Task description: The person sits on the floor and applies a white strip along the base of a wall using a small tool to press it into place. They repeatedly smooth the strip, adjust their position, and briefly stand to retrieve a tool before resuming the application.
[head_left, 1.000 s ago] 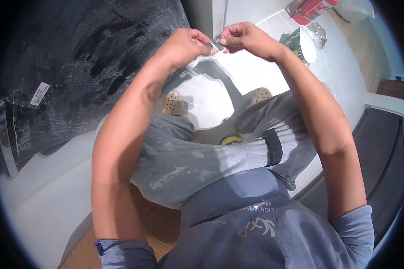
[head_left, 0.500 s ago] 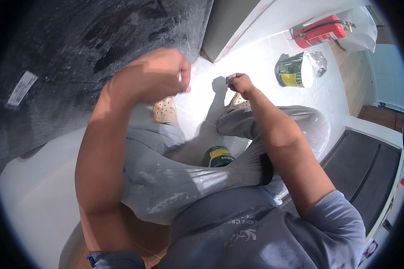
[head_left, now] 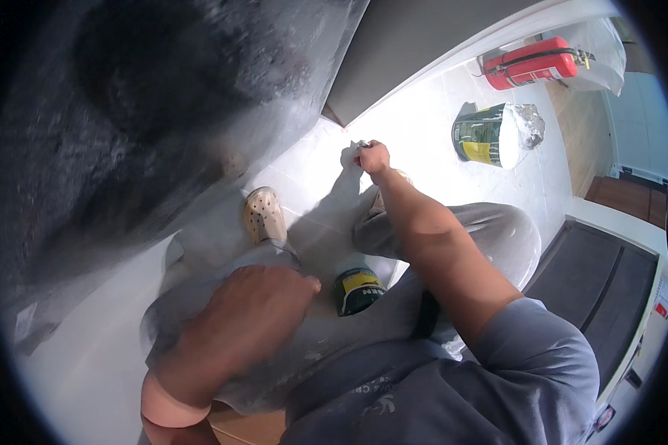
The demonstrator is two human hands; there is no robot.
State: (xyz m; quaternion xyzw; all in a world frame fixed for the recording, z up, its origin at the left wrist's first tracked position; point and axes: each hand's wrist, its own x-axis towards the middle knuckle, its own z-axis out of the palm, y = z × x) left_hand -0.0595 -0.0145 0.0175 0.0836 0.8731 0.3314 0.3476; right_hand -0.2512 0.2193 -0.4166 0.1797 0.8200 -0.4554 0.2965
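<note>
My right hand (head_left: 373, 157) reaches out over the brightly lit floor, its fingers closed round a small grey-white thing (head_left: 361, 144) whose kind I cannot make out. Drawn back over my left leg, my left hand (head_left: 263, 300) is smeared by motion and its fingers are mostly hidden. A dark green pot with a yellow label (head_left: 360, 291) stands between my legs, just right of that hand. On the left, a large dark, dusty panel (head_left: 148, 96) leans close by, blurred.
A green bucket with white contents (head_left: 482, 135) stands at the right, near a red fire extinguisher (head_left: 531, 64). A grey wall end (head_left: 416, 48) juts in from the top. My left clog (head_left: 264, 214) rests on the floor. A black ribbed surface (head_left: 594, 282) lies to the right.
My left hand has come back and down from the panel towards my lap. The panel's white label has shifted downward in view. My right hand has moved slightly left and down.
</note>
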